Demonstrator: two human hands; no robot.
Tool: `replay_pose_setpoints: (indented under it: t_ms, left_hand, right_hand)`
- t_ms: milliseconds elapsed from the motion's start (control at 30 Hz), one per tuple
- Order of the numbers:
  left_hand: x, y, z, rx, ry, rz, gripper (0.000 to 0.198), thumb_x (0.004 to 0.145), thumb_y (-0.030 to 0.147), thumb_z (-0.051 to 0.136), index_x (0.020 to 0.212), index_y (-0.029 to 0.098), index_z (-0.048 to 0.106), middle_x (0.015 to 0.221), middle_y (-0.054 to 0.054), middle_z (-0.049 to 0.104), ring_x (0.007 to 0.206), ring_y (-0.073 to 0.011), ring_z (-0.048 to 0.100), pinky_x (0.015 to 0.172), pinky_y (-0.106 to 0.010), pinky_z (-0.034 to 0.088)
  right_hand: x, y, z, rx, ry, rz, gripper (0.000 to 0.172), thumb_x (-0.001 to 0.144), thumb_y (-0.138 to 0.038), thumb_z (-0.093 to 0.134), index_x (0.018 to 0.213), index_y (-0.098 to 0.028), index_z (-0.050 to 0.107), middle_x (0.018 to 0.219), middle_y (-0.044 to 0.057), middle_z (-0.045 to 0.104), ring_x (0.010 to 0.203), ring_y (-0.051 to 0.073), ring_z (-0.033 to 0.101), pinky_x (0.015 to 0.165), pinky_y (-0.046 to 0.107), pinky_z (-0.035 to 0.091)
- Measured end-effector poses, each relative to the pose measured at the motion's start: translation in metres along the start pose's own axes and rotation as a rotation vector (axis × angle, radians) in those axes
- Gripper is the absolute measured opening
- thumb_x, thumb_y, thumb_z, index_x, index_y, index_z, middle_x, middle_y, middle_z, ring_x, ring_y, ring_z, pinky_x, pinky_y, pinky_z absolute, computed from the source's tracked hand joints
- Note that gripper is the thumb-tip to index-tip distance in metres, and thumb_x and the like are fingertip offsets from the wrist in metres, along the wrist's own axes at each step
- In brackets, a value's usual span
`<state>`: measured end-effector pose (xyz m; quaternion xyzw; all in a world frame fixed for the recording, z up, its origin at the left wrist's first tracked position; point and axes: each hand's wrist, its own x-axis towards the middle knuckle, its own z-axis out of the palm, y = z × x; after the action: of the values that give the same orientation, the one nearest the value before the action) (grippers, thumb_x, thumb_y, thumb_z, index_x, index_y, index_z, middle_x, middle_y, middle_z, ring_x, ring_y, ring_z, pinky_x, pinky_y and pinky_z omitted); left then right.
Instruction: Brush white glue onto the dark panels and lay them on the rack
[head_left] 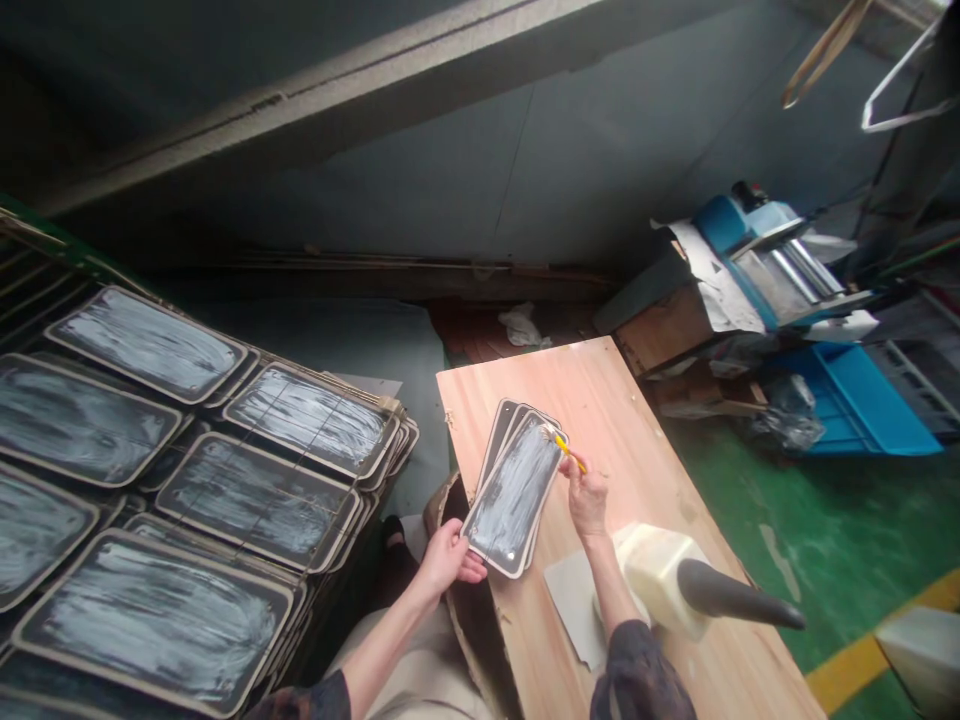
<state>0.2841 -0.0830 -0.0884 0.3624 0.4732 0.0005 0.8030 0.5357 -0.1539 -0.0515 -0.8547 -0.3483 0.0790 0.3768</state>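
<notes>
Pinched plate (pixel 517 495) at near left corner with left hand (pixel 450 558), gripped tool (pixel 568 452) in right hand (pixel 586 500); looked light, stiff, probably slick-faced, best held by edges.

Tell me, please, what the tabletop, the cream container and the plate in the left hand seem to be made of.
Tabletop: apparently matte wood or plywood, by its streaky grain. Cream container: probably plastic with low sheen, from its smooth, faceted body. Plate: uncertain, perhaps coated metal or board; thin, dark, pale-edged, with whitish smears.
</notes>
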Motion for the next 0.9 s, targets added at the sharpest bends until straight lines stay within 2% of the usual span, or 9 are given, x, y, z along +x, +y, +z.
replay_pose_setpoints:
  t_ms: [200,300,400,500,633,733,900]
  left_hand:
    - [-0.003,0.002,0.001,-0.153,0.003,-0.005,0.038,0.073,0.046,0.061,0.083,0.019,0.038,0.067,-0.010,0.068,0.060,-0.0231,0.069,0.055,-0.030,0.056]
    - [-0.007,0.007,0.000,-0.170,0.001,0.002,0.037,0.073,0.045,0.062,0.083,0.019,0.037,0.067,-0.009,0.068,0.059,-0.0220,0.069,0.055,-0.029,0.056]
    - [-0.012,0.012,-0.001,-0.127,-0.024,0.014,0.037,0.073,0.046,0.061,0.083,0.019,0.037,0.065,-0.008,0.068,0.057,-0.0218,0.069,0.051,-0.027,0.055]
    - [-0.015,0.016,-0.001,-0.115,-0.021,0.036,0.035,0.075,0.045,0.060,0.083,0.019,0.037,0.066,-0.008,0.068,0.058,-0.0212,0.069,0.052,-0.027,0.055]
    - [-0.015,0.016,-0.002,-0.194,-0.016,0.033,0.034,0.075,0.039,0.063,0.082,0.019,0.038,0.073,-0.009,0.069,0.063,-0.0207,0.070,0.059,-0.029,0.057]
    - [-0.013,0.012,-0.004,-0.239,-0.028,0.050,0.031,0.076,0.036,0.063,0.084,0.018,0.040,0.074,-0.009,0.069,0.064,-0.0206,0.070,0.062,-0.030,0.057]
    - [-0.013,0.012,-0.004,-0.251,-0.015,0.069,0.029,0.078,0.036,0.062,0.084,0.018,0.039,0.074,-0.009,0.070,0.063,-0.0198,0.070,0.062,-0.030,0.057]
  right_hand:
    - [-0.036,-0.013,0.002,-0.249,0.041,0.080,0.047,0.095,-0.047,0.028,0.113,-0.015,0.057,0.073,0.005,0.069,0.065,0.018,0.066,0.058,0.026,0.044]
    - [-0.045,-0.024,-0.002,-0.239,0.051,0.105,0.045,0.095,-0.046,0.029,0.113,-0.015,0.057,0.069,0.004,0.068,0.063,0.017,0.066,0.058,0.025,0.044]
    - [-0.037,-0.030,-0.007,-0.142,0.062,0.054,0.044,0.095,-0.046,0.031,0.115,-0.015,0.056,0.079,0.006,0.070,0.072,0.017,0.068,0.063,0.026,0.047]
    - [-0.021,-0.026,-0.007,-0.140,0.009,-0.052,0.045,0.095,-0.046,0.031,0.115,-0.015,0.057,0.089,0.009,0.070,0.079,0.019,0.067,0.069,0.028,0.048]
    - [-0.019,-0.012,-0.004,-0.239,-0.011,-0.017,0.049,0.095,-0.048,0.028,0.116,-0.015,0.057,0.086,0.009,0.070,0.075,0.020,0.067,0.064,0.028,0.046]
    - [-0.038,-0.016,-0.005,-0.254,-0.030,0.021,0.049,0.096,-0.047,0.027,0.115,-0.014,0.057,0.082,0.009,0.070,0.074,0.020,0.067,0.064,0.028,0.045]
    - [-0.089,-0.052,-0.008,-0.196,-0.122,0.122,0.043,0.096,-0.043,0.028,0.118,-0.016,0.053,0.081,0.007,0.069,0.072,0.020,0.067,0.062,0.027,0.046]
